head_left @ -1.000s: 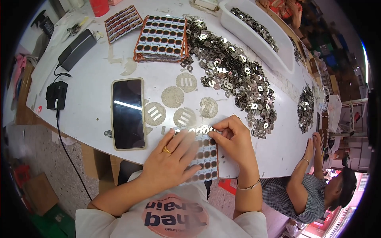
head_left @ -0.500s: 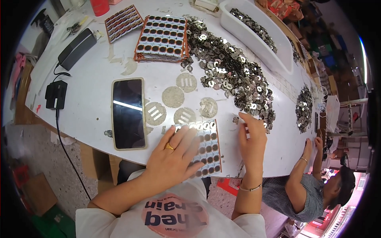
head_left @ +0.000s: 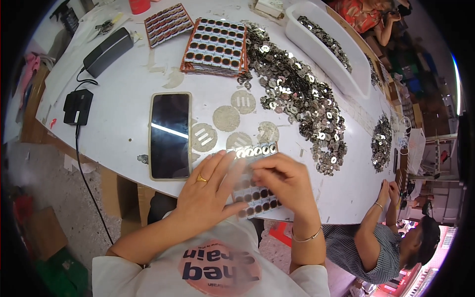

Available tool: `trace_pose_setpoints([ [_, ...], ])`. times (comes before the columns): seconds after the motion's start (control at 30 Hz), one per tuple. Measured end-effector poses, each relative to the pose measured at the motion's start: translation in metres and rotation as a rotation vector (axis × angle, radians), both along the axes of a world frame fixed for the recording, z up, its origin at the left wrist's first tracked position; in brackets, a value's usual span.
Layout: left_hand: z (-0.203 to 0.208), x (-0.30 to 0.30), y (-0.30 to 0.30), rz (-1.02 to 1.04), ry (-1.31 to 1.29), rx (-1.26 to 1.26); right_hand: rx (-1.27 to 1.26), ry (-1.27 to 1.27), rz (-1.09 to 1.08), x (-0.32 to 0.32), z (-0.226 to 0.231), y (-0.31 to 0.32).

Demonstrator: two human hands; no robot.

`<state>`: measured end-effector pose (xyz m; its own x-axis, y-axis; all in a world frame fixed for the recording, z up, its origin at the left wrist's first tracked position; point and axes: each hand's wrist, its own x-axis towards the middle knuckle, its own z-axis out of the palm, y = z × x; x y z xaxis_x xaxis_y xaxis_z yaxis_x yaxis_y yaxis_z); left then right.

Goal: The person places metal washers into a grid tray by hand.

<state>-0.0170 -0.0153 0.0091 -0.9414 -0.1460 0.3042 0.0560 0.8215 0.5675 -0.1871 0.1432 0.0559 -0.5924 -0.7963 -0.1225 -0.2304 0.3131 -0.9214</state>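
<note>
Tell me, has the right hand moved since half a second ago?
Yes: leftward, toward the phone. The right hand went from beside the pile of metal pieces to over the disc sheet.

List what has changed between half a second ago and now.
The right hand has moved left, from beside the near end of the metal pile to over the dotted sheet. Whether it holds a piece is too blurred to tell. The whole view has shifted slightly. The left hand stays spread on the sheet; the phone and stack of sheets stay put.
</note>
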Motion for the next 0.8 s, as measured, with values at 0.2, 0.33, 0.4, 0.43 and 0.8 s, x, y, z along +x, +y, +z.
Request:
trace_pose_setpoints([
  [0.2, -0.001, 0.001, -0.002, 0.011, 0.057, 0.139, 0.149, 0.08, 0.029, 0.021, 0.003, -0.028],
  [0.33, 0.003, 0.003, -0.003, 0.044, 0.051, 0.008, 0.209, 0.128, 0.084, 0.02, 0.001, -0.03],
  [0.4, 0.0, 0.003, -0.002, 0.071, 0.066, -0.025, 0.17, 0.11, 0.065, 0.021, -0.001, -0.029],
  [0.43, -0.002, 0.003, -0.001, 0.095, 0.083, -0.061, 0.174, 0.106, 0.069, 0.021, -0.001, -0.028],
  [0.8, -0.004, 0.001, -0.004, 0.062, 0.044, 0.014, 0.188, 0.054, 0.007, 0.023, -0.002, -0.026],
])
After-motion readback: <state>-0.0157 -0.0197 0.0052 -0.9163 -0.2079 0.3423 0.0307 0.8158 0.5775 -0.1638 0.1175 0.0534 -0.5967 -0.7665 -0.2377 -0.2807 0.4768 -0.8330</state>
